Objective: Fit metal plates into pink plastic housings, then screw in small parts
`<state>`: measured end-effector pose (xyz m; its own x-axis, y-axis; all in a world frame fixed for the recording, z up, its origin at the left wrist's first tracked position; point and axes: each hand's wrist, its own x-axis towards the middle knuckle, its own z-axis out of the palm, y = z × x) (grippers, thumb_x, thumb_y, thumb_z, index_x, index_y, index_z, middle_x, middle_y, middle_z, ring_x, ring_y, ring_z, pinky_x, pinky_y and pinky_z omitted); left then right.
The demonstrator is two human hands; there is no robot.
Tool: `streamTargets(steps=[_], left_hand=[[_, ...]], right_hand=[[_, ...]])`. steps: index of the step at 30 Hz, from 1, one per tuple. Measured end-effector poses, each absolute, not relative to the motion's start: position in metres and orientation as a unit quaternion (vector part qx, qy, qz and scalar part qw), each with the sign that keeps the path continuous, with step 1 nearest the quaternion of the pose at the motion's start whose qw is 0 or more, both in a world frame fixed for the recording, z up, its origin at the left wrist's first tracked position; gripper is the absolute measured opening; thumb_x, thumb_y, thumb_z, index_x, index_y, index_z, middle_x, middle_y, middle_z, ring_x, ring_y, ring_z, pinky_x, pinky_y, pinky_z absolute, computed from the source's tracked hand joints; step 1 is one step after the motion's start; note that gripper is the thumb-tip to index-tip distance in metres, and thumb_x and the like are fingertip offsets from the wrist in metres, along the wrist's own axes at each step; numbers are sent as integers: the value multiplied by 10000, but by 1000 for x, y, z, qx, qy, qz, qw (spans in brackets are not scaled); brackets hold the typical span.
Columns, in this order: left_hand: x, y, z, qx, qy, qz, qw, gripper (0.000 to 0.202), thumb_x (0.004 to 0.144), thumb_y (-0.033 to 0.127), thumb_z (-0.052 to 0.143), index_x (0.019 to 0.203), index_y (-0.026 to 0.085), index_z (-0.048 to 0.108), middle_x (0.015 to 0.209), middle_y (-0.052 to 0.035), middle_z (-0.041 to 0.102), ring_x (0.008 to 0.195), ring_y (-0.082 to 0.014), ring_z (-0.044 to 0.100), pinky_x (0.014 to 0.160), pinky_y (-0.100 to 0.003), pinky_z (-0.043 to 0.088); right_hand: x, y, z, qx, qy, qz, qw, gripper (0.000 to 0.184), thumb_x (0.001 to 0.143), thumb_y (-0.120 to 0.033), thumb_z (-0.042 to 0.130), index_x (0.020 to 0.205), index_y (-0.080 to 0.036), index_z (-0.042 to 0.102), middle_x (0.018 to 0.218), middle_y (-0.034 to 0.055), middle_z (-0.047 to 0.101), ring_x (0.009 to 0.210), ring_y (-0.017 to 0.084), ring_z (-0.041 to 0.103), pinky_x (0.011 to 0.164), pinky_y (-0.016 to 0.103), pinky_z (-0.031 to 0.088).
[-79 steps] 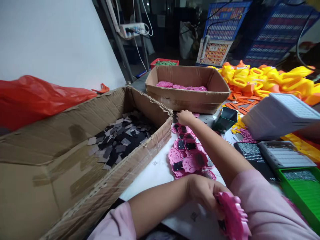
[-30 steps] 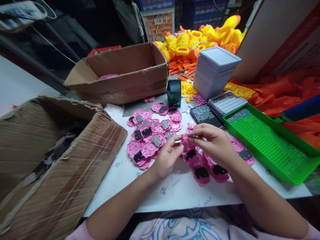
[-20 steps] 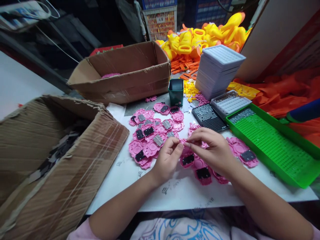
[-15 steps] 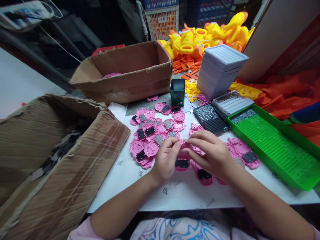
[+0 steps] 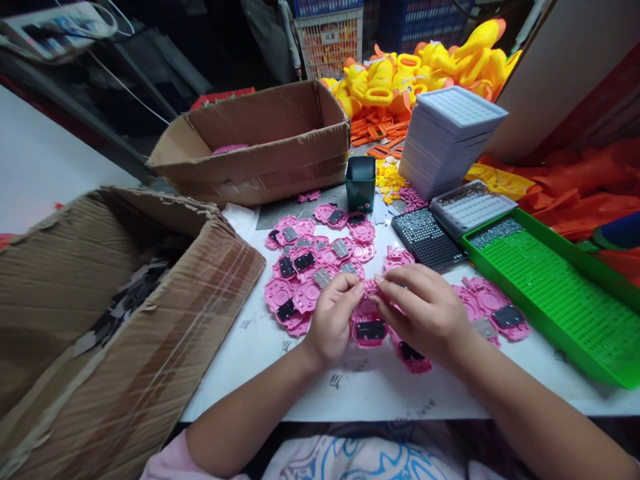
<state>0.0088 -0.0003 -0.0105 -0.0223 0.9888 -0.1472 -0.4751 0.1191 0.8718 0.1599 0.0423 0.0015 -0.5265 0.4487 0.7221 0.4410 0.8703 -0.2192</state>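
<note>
My left hand [image 5: 334,315] and my right hand [image 5: 425,311] meet fingertip to fingertip over a pink plastic part [image 5: 369,327] with a dark square pad on it, both pinching its top edge just above the white table sheet [image 5: 320,380]. More pink parts lie under and beside my right hand. A spread of pink parts with pads [image 5: 315,263] lies just beyond my left hand, and two others [image 5: 495,317] lie to the right of my right wrist.
A big cardboard box of grey and black pads [image 5: 130,293] stands at the left. Behind are another cardboard box [image 5: 260,150], a small green cup [image 5: 361,182], stacked white trays [image 5: 447,137], a black tray [image 5: 426,237], a green tray [image 5: 550,293] and yellow plastic toys [image 5: 415,70].
My view swung from the left box to the table in front. Both hands came together on one pink part and have lowered it slightly toward me over the last second.
</note>
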Motion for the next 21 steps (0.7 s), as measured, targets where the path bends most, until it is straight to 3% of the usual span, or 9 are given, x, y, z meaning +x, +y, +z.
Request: streamTargets(steps=[5, 11, 16, 21], left_hand=[[12, -2, -5, 335, 451, 576, 594, 298, 736, 394, 719, 784, 167, 531, 685, 32, 580, 570, -72, 525, 546, -179, 428], [6, -3, 3, 315, 436, 580, 611, 316, 762, 438, 681, 750, 170, 515, 596, 30, 592, 504, -86, 542, 503, -191, 439], [-1, -3, 11, 291, 426, 558, 649, 374, 728, 488, 694, 770, 173, 496, 548, 10, 617, 468, -110, 551, 461, -198, 437], [0, -1, 9, 285, 387, 557, 677, 309, 740, 402, 705, 761, 177, 495, 567, 19, 603, 458, -82, 512, 472, -183, 415]], right_hand=[[154, 35, 1, -258, -870, -14, 419, 137, 781, -127, 610, 917, -137, 607, 835, 119, 659, 761, 213, 594, 672, 373, 536], [159, 34, 8, -216, -842, 157, 470, 317, 837, -305, 581, 1125, -171, 579, 919, 120, 648, 828, 205, 623, 701, 354, 553], [163, 36, 12, -204, -831, 187, 483, 264, 853, -282, 560, 1089, -168, 591, 907, 116, 643, 823, 189, 628, 701, 331, 551], [160, 33, 10, -212, -826, 191, 487, 282, 800, -260, 640, 1057, -157, 584, 885, 105, 633, 805, 176, 606, 695, 325, 542]])
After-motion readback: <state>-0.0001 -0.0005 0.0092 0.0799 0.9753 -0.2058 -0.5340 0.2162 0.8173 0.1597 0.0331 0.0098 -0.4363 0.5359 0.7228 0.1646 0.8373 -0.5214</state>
